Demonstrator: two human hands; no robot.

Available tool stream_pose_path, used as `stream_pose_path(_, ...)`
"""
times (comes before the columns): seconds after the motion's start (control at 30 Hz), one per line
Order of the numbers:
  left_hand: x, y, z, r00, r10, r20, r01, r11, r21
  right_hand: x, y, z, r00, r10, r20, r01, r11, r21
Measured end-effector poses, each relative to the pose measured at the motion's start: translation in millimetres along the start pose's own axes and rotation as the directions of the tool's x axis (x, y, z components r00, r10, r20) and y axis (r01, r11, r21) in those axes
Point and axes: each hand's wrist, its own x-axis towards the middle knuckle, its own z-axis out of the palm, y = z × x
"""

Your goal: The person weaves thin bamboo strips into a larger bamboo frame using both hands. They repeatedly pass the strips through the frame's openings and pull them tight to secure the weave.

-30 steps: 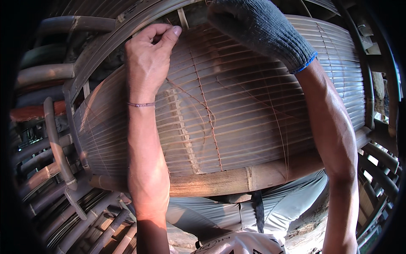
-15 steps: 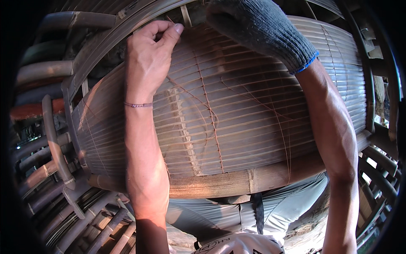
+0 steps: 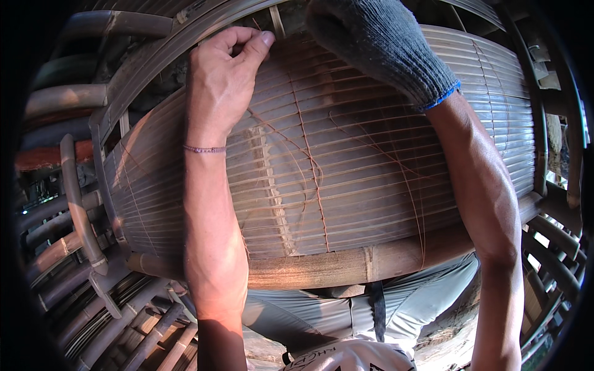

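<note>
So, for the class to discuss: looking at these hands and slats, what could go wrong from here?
1. Loose cord trails across the slats and could snag or tangle.
2. The left hand is bare and seems to pinch a thin strand; the grip might slip, or the strand might chafe.
3. The right hand wears a knit glove, which could catch on the slats.

Before you lies a wide brown slatted panel (image 3: 365, 198), its thin strips running side to side, bowed in your view. A reddish-brown stitched cord (image 3: 310, 159) crosses them to the near edge. Loose brown threads (image 3: 277, 128) trail over the strips on both sides of it.
</note>
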Motion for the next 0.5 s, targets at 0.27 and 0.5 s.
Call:
stream_pose_path(0.27,-1,5,4,0.998,0.026,-0.051,-0.028,0.998,-0.05,-3,-6,4,0.998,-0.027,-0.052,0.028,0.999,0.016)
stream_pose_path(0.5,2,-2,-3,1.0,-0.001,-0.006,-0.001,0.983,-0.183,-3,-14,6,0.998,-0.022,-0.051,0.022,1.0,0.014)
